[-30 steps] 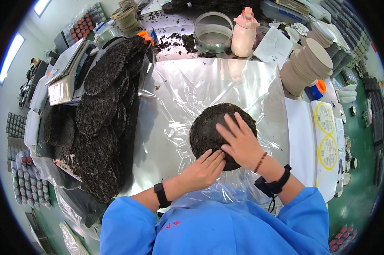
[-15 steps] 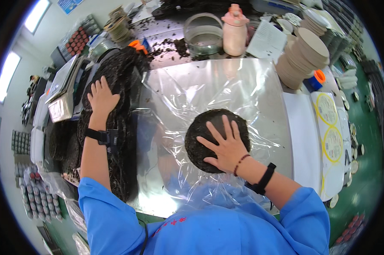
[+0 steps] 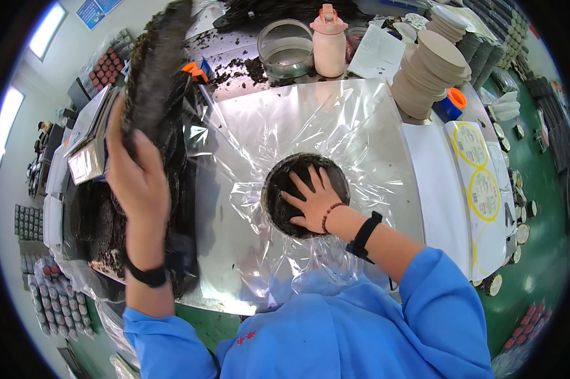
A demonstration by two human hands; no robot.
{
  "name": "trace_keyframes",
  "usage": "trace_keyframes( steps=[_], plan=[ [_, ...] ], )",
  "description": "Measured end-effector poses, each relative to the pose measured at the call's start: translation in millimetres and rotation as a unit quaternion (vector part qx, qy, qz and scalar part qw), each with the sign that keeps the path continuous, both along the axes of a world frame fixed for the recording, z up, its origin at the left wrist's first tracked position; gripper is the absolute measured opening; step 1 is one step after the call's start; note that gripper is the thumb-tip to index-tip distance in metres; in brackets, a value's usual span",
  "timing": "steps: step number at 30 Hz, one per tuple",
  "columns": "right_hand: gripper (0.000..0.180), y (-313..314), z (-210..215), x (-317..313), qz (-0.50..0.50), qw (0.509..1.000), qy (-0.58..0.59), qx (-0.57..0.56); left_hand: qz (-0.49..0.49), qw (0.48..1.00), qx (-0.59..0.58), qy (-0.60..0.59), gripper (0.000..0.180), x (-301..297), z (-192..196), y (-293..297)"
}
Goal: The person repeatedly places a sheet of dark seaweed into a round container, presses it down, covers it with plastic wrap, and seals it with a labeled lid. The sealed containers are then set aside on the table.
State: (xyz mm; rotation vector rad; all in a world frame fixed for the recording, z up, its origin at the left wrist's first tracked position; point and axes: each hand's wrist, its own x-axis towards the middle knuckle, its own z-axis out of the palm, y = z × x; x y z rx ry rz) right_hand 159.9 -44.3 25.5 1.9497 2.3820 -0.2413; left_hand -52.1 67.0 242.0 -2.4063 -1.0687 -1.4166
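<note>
My left hand (image 3: 136, 174), smeared by motion, grips a dark, rough-edged sheet that looks like dried seaweed (image 3: 152, 76) and holds it raised on edge. Under it lies a pile of the same dark sheets (image 3: 171, 164) along the left of the work surface. With fingers spread, my right hand (image 3: 314, 205) rests flat on a round, dark seaweed cake (image 3: 275, 197). The cake sits amid crinkled clear plastic film (image 3: 244, 196), which spreads out around it over the shiny metal tabletop. The palm hides the cake's lower right part.
Behind the film stand a clear round ring (image 3: 286, 54) and a pink bottle (image 3: 330, 47). Stacked cardboard discs (image 3: 420, 79) and an orange-and-blue tape roll (image 3: 452, 103) are at the back right. White paper (image 3: 439, 196) and round-label sheets (image 3: 485, 189) lie on the right.
My left hand, earlier flat on the pile, has picked up a dark sheet and tilted it upward. My right hand stays spread on the round cake. The whole view has shifted slightly.
</note>
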Motion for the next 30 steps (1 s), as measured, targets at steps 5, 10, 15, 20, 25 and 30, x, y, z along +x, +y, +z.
trace_keyframes(
  steps=[5,10,15,20,25,30],
  plan=[
    [0.068,-3,23,-8,0.017,0.995,0.021,-0.094,-0.057,0.956,-0.21,-0.199,0.046,12,-75,-52],
    [0.036,21,51,41,-0.177,0.909,0.358,0.116,-0.206,0.698,-0.437,-0.528,0.043,15,-109,-70],
    [0.035,30,53,57,-0.261,0.9,0.3,0.179,-0.171,0.458,-0.649,-0.583,0.047,40,-172,-102],
    [0.035,33,13,61,-0.225,0.935,0.143,0.231,-0.047,0.973,-0.08,-0.21,0.05,60,-154,-106],
    [0.031,32,6,53,-0.196,0.939,0.087,0.268,-0.094,0.94,-0.193,0.265,0.028,94,-200,-74],
    [0.026,33,5,54,-0.195,0.935,0.114,0.274,-0.211,0.892,-0.291,0.273,0.042,87,-191,-74]
  ],
)
